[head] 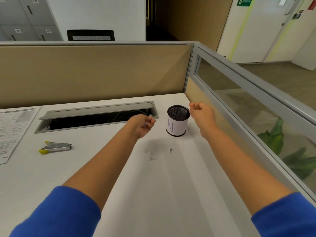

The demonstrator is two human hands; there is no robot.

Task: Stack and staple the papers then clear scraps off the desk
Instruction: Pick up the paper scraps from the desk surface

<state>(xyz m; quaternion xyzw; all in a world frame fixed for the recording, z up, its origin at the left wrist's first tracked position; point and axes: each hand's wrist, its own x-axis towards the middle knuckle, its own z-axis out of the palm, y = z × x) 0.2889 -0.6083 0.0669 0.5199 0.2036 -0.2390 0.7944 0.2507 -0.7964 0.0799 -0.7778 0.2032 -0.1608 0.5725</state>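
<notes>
white desk, scraps beside mesh cup

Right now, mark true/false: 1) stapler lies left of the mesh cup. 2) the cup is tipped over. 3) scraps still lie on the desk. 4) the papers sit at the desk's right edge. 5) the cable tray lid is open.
1) True. The stapler lies on the desk, well left of the mesh cup.
2) False. The cup stands upright.
3) True. Small scraps lie in front of the cup.
4) False. The papers lie at the left edge.
5) True. The cable tray lid is raised, showing cables inside.
</notes>
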